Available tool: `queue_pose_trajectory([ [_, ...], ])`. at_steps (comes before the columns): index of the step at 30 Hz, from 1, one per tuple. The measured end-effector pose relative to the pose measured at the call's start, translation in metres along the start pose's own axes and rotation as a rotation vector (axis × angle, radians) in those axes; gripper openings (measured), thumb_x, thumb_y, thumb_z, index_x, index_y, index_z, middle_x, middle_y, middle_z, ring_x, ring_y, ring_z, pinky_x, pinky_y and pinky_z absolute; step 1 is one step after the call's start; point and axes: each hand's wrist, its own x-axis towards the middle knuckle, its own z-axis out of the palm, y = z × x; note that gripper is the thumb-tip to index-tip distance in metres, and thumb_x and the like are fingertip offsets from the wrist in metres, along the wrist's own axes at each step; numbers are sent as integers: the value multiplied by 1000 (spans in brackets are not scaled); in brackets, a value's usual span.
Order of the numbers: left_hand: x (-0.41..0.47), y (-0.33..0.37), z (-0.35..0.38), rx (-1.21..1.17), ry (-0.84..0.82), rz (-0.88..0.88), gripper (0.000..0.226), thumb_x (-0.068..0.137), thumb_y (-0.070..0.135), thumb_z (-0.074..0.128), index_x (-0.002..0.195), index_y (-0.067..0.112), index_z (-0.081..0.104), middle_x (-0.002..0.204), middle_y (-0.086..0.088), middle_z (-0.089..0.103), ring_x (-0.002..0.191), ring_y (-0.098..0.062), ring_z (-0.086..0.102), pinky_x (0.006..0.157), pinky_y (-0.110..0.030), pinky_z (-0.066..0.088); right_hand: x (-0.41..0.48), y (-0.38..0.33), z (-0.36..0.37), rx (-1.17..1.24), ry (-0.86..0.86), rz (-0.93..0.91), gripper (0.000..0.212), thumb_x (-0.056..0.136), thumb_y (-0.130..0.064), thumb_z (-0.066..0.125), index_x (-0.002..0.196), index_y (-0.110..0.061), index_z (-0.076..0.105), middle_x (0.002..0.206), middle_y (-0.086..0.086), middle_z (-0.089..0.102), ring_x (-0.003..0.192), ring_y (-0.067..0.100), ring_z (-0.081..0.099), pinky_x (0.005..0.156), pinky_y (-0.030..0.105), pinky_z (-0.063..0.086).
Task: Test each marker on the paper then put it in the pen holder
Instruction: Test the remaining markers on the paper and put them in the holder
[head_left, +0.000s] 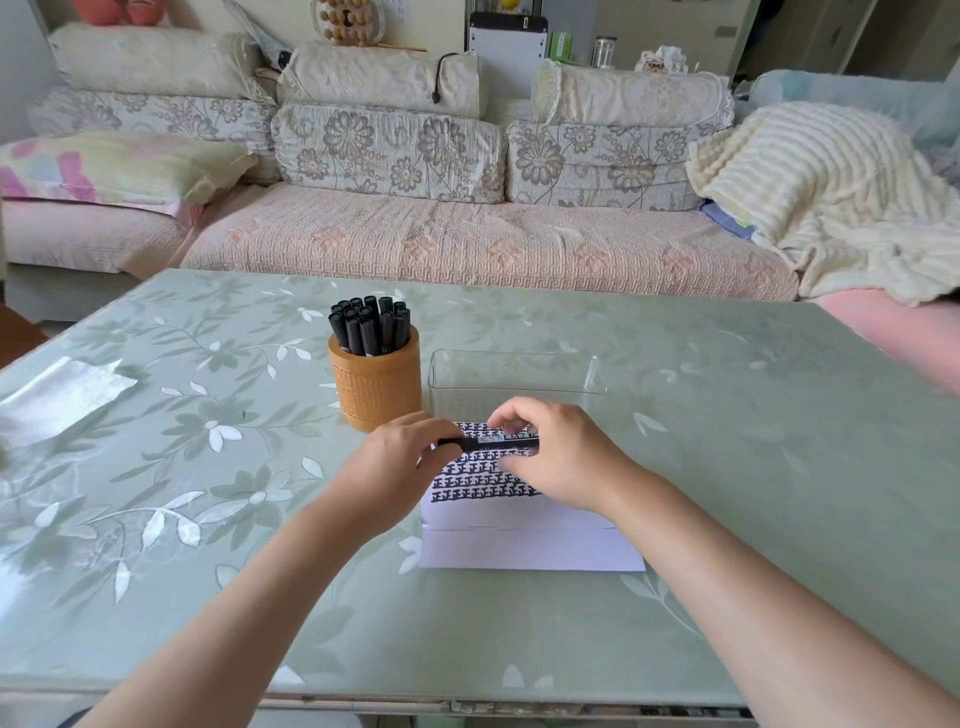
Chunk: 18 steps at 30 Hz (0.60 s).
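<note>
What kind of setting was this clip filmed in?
Most likely a home living room: a long sofa with floral back cushions, a cream blanket thrown over one end, and a table with a leaf-patterned cover in front of it.

Marker (488, 442) ends — hidden inside the grip

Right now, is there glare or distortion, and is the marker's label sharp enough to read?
Head view: a bright glare patch lies on the table at far left; the wide lens bows the table edges; the marker, held by left hand and right hand, is fairly sharp, its label hardly legible.
</note>
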Motion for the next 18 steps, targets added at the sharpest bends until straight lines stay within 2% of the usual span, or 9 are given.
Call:
queue_pose_trajectory([
  [2,0,-1,-2,-12,-3,1,16,95,22,59,105,24,71,85,10,60,78,-2,54,66,-18,42,1,0,1,7,39,-8,20,79,-18,76,97,-26,69,95,-13,65,88,3,57,73,9,38],
  [5,-1,0,-6,1,14,34,15,94,19,61,102,23,72,77,13,54,75,3,50,60,-13,36,1,-4,1,40,53,-41,10,81,-20,75,89,-23,72,84,-9,69,80,9,61,72,24,46],
  [7,-2,-1,-11,9,39,53,14,94,20,62,100,24,73,76,13,54,73,3,50,59,-13,36,2,-6,1,44,21,-66,3,84,-23,73,88,-23,73,77,-4,68,73,14,61,68,29,46],
  [10,0,-5,-16,4,36,62,14,94,20,61,100,22,74,77,8,56,74,-3,51,61,-16,38,4,-9,4,-19,-29,-102,15,91,-31,66,79,-22,68,69,6,65,67,25,57,64,35,45],
  [13,0,-6,-19,-9,22,75,15,95,20,60,99,20,74,76,9,54,76,1,51,65,-10,36,6,-10,5,-108,-64,-103,25,94,-36,58,70,-28,57,68,4,65,67,24,58,67,38,48],
  [14,1,-6,-18,-9,25,80,15,95,20,59,99,20,74,77,11,54,77,2,51,66,-9,36,7,-10,5,-113,-84,-96,23,96,-35,56,74,-28,60,73,2,66,71,22,60,70,38,50],
  [16,3,-5,-18,-1,35,93,15,95,22,59,100,21,73,79,12,54,79,0,50,68,-11,36,11,-12,7,-120,-119,-109,15,98,-26,52,100,-26,67,95,-3,66,90,20,61,82,38,49],
  [18,8,-7,-19,12,64,113,16,94,28,58,102,22,71,82,13,54,80,-2,48,70,-17,37,16,-17,11,-115,-111,-159,27,99,-15,49,121,-23,61,110,-6,58,103,18,58,89,34,45],
])
